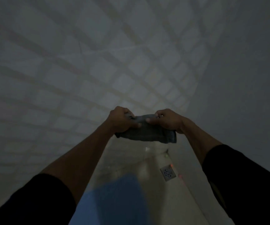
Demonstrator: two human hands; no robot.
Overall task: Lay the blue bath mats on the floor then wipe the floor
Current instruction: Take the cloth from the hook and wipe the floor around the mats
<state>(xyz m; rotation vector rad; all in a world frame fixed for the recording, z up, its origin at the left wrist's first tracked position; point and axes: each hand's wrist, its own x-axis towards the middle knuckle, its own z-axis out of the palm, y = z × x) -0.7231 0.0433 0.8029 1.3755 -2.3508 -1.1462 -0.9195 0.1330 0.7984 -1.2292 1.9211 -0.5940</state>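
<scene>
Both my hands hold a bunched grey-blue cloth [147, 132] out in front of me at the middle of the view. My left hand [122, 120] grips its left end and my right hand [166, 120] grips its right end, fingers closed over the fabric. Below, between my forearms, a blue bath mat [114, 200] lies flat on the pale tiled floor [160, 200]. The view is dim and blurred.
A square metal floor drain [168, 172] sits in the floor to the right of the mat. Tiled walls [82, 70] rise on the left and ahead, and a plain grey wall [244, 78] stands on the right. Small red and green light spots lie near the drain.
</scene>
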